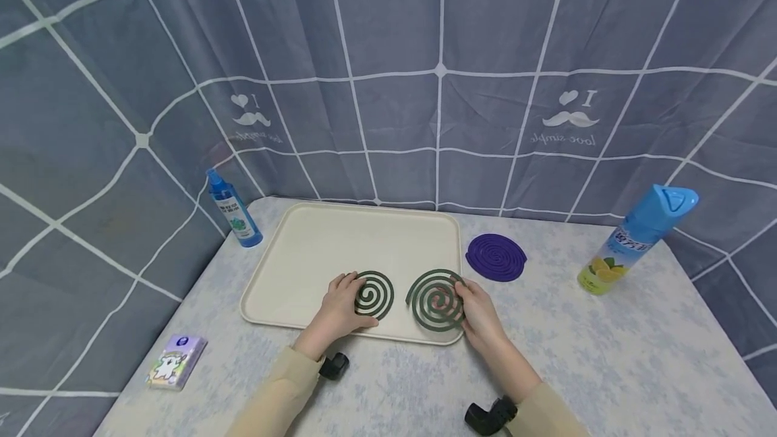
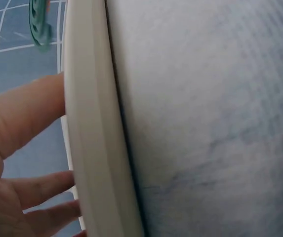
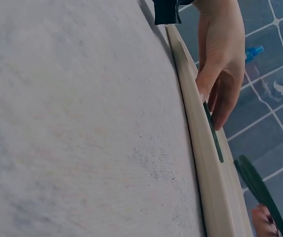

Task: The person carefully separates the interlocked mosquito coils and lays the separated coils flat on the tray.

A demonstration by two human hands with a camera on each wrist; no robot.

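Note:
Two green mosquito coils are at the front right of a cream tray (image 1: 322, 241). My left hand (image 1: 340, 305) grips the left coil (image 1: 391, 295) by its left side, thumb at the front edge and fingers at the back. Seen edge-on in the right wrist view, this coil (image 3: 216, 140) lies low over the tray. The right coil (image 1: 429, 302) is pinched at its right edge by my right hand (image 1: 481, 312). It is tilted and raised over the tray's right front corner, with fingers showing through its gaps.
A purple spiral coil (image 1: 496, 257) lies right of the tray. Farther right stands a blue and yellow spray can (image 1: 631, 241). A blue spray bottle (image 1: 235, 211) stands at the tray's back left, and a purple tissue pack (image 1: 177, 361) lies at the front left. A grey checked curtain (image 1: 394, 113) hangs behind.

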